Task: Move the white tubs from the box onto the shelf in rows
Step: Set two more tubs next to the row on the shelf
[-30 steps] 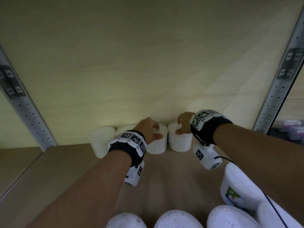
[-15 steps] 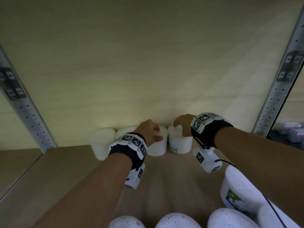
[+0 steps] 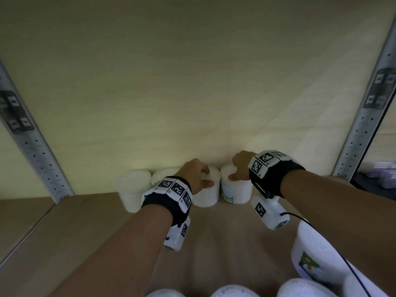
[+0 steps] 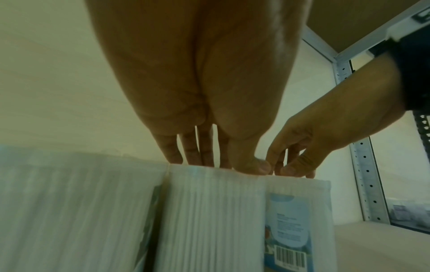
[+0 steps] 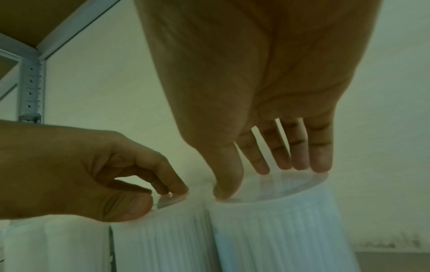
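The left hand (image 3: 196, 174) is gripping the lid edge of the third tub (image 3: 206, 192) in the back row, thumb on the near rim and fingers curled over the top. The right hand (image 3: 241, 166) is holding the fourth tub (image 3: 235, 190) the same way, fingertips (image 5: 300, 162) resting on its clear lid. Both tubs are standing upright on the shelf (image 3: 214, 243), touching each other, beside two more white tubs (image 3: 134, 189) along the back panel. They are looking light and thin-walled, with ribbed sides and a slick lid, so taking them by the rim from above seems safest.
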Demonstrator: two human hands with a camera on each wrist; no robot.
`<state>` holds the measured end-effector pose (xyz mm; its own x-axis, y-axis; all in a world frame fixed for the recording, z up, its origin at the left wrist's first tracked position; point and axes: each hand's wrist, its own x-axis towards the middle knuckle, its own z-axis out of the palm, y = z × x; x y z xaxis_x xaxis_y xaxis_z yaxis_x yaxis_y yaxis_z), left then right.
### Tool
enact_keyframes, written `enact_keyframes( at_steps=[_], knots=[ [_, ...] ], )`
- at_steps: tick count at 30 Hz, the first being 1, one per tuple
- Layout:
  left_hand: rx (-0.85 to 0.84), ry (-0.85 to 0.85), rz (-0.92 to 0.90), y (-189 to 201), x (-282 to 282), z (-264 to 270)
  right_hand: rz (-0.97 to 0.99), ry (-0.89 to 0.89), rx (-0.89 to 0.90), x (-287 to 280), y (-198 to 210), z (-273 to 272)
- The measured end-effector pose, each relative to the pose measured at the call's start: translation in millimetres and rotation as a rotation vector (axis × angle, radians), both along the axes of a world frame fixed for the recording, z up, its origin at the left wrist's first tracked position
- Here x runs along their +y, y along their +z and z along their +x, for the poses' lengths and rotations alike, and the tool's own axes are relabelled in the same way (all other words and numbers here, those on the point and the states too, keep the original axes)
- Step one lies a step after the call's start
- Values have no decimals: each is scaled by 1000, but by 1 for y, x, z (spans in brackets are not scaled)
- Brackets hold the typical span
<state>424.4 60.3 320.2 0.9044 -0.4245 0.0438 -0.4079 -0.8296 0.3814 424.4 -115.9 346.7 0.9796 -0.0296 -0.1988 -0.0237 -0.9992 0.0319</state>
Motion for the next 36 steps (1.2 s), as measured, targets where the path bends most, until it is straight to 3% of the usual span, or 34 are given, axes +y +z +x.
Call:
enact_keyframes(
  at_steps=[5, 11, 17, 23, 26, 36],
  knots=[
    [-1, 1, -9, 0, 1, 1, -30, 45, 15, -5, 2, 0],
    [7, 7, -12, 0, 0, 0, 65, 65, 56, -3, 10, -6],
    [16, 10, -12, 1, 0, 0, 99, -4, -46, -1, 9, -3],
    [6, 7, 1, 1, 0, -1, 34, -27, 18, -26, -35, 44],
    [8, 3, 1, 2, 0, -1, -35, -16, -16, -17, -20, 27],
    [4, -5, 2, 1, -1, -2, 137, 48, -10, -3, 7, -6]
  ],
)
